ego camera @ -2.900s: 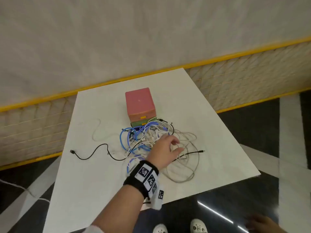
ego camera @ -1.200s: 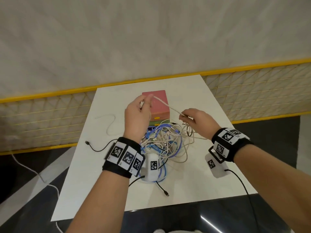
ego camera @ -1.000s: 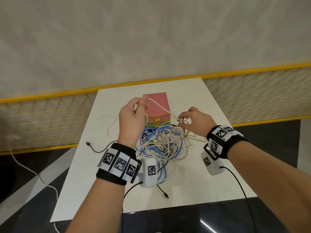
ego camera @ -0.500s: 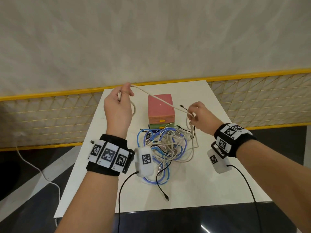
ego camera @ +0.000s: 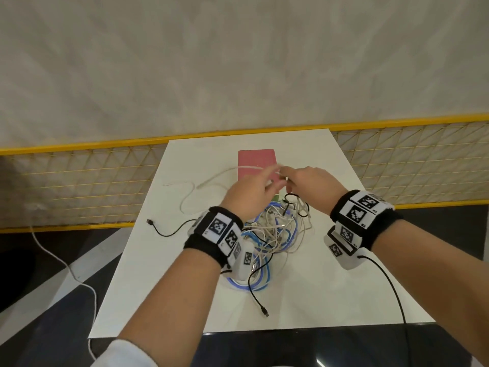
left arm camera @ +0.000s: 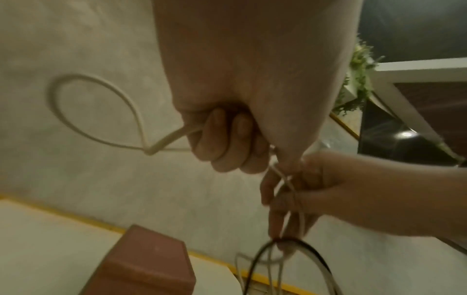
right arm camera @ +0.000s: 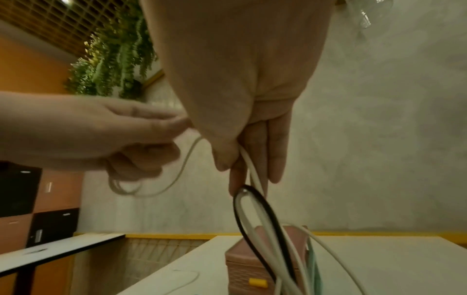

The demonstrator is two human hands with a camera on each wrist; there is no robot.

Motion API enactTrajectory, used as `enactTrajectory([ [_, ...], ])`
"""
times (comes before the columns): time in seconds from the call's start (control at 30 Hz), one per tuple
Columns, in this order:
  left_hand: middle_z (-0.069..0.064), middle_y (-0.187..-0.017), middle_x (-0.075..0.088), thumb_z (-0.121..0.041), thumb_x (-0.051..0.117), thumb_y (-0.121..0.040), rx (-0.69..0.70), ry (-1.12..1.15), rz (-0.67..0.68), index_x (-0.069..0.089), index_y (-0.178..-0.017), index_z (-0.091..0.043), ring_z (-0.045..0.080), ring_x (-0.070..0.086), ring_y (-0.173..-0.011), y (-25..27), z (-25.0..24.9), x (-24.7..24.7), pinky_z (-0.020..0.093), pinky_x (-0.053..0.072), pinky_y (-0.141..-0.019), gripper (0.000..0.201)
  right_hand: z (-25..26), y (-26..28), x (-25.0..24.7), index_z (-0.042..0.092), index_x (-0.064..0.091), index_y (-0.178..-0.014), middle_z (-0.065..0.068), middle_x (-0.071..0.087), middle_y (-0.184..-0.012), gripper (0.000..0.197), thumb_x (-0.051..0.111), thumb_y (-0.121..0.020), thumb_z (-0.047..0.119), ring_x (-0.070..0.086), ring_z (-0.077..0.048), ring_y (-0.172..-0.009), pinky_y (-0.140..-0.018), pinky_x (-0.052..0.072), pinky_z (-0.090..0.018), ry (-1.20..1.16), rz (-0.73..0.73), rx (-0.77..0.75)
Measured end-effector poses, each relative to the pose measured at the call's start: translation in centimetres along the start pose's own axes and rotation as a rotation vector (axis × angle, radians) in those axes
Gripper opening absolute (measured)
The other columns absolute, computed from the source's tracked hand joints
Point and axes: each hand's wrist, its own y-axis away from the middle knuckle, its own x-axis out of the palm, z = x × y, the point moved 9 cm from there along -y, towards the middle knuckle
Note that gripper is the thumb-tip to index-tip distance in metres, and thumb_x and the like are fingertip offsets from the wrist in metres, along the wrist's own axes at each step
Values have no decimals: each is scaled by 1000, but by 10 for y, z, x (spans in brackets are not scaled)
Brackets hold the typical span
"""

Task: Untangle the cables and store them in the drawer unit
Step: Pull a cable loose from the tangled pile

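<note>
Both hands [ego camera: 277,192] now drawn together — still pinching white cable [ego camera: 211,178].

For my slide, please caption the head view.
Both hands pull a beige cable from the tangle before the pink drawer unit.

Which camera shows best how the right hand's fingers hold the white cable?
The right wrist view: there the right hand pinches the white cable between thumb and fingers, close up. The left wrist view shows that hand from the side, blurred. The head view shows only its back, hiding the grip.
</note>
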Motion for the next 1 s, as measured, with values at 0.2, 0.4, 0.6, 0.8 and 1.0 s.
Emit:
enactTrajectory([
  [0.2,-6,-57,50,-35,46,-102,-22,128,-274,54,-97,-16,18,50,-52,-4,14,-41,35,38,-52,22,-20,9,8,13,49,-98,-10,62,-95,6,43,-97,14,59,-35,-81,-68,47,-41,-237,-77,113],
  [0.4,-6,-53,40,-38,49,-100,-106,179,-528,50,-87,-18,11,44,-53,3,44,-95,31,28,-50,24,-51,31,47,11,54,-104,-8,65,-104,13,44,-99,18,59,-27,-88,-78,47,-37,-442,17,218],
  [0.6,-6,-57,52,-30,44,-102,-44,41,-447,4,-152,-47,25,56,-56,12,25,-69,35,45,-55,66,-37,15,8,14,57,-99,-1,64,-90,16,41,-99,12,59,-22,-85,-79,48,-37,-531,-151,159],
  [0.8,-6,-58,48,-46,40,-102,14,-69,-172,51,-121,-27,29,62,-67,-10,-2,-23,33,43,-57,29,-13,0,-28,13,55,-111,-7,58,-96,20,38,-100,10,60,-20,-83,-67,46,-23,-625,-257,39],
  [1.0,-3,-53,45,-38,45,-102,0,174,-504,56,-94,-21,27,50,-55,-7,4,-65,36,39,-54,22,-14,4,18,13,43,-88,-12,58,-90,12,41,-99,10,53,-25,-76,-69,41,-33,-562,-31,69],
])
